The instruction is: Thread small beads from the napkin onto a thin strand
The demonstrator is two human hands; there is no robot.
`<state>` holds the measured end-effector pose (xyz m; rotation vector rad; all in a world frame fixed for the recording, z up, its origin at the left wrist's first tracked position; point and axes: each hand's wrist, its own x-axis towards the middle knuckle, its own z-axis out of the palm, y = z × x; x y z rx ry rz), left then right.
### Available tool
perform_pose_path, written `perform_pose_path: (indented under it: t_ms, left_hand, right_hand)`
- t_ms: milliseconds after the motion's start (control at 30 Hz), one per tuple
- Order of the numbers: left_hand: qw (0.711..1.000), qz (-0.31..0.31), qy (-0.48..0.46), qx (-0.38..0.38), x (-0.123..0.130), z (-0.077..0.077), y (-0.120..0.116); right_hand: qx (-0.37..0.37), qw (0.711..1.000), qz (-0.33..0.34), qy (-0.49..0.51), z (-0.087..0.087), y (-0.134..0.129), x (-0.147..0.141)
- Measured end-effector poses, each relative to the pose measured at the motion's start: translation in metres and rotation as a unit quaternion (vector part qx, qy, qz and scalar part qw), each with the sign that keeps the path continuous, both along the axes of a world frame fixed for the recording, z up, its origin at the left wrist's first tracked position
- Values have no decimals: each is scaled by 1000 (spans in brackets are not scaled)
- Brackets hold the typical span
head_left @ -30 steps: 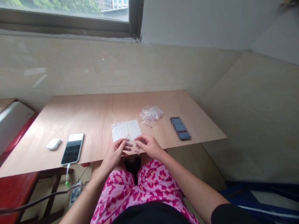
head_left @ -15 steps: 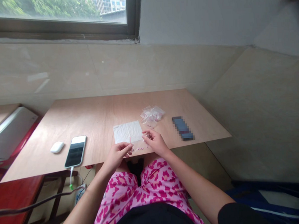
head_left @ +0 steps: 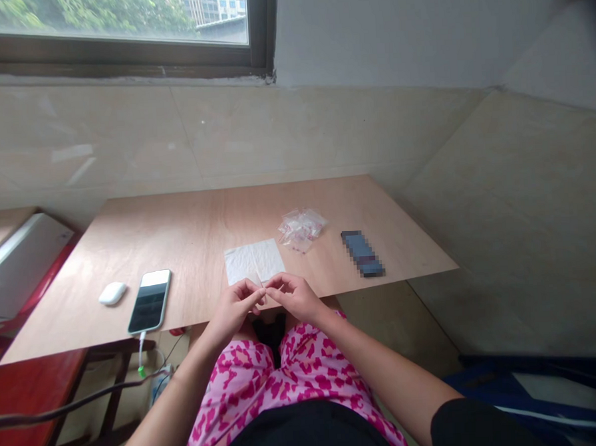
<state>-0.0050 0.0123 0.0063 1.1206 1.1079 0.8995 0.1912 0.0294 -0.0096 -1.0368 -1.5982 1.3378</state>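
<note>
My left hand [head_left: 240,306] and my right hand [head_left: 294,295] meet fingertip to fingertip over the near edge of the wooden table [head_left: 188,229]. Both are pinched closed. What sits between the fingertips is too small to name; a thin strand seems to show there. Just beyond the hands lies a creased white paper sheet [head_left: 254,260]. Behind my right hand is a pile of clear plastic bags [head_left: 302,229] with small pinkish bits. The small pink pieces near the table edge are now hidden by the hands.
On the left lie a white earbud case [head_left: 112,294] and a phone [head_left: 150,302] with a white cable plugged in. A dark, blurred-out phone-like object [head_left: 363,253] rests on the right. Beyond the table stands a tiled wall [head_left: 233,133] under a window.
My right hand has moved left and slightly down to meet my left hand. The thin red strand that stood up from my left fingertips no longer shows clearly. My left hand has hardly moved.
</note>
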Motion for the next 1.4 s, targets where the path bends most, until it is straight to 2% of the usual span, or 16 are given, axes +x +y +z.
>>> perform_pose_path:
  t_ms: [100,333,500,633,800,867,1100,1267,1400]
  left_hand:
    - [1000,-14,-18,-9,3,-5,-2]
    - [999,-32,-5,30,8,-17,-4]
    - [995,-48,54,70,7,-11,-6]
    - [985,-46,126,112,9,-5,-8]
    - [945,-23,267,186,12,-9,-10]
    - [936,-17,293,196,13,-12,-10]
    - [930,-21,312,193,11,-13,-8]
    - [919,-11,333,209,11,-15,-10]
    - [931,0,306,197,10,-12,-11]
  right_hand:
    - [-52,997,41,28,-3,-7,-6]
    - [-118,986,51,104,-5,-8,-10]
    - [-125,987,49,89,-10,-6,-8]
    - [-84,995,53,29,-8,-7,-6]
    - [65,994,10,-90,-3,-12,-6]
    - [93,990,1,-109,-2,-14,-7]
    - [103,987,3,-120,-6,-13,-8]
    - [118,983,-39,-136,-5,-13,-8]
    - [128,982,-28,-135,-3,-12,-6]
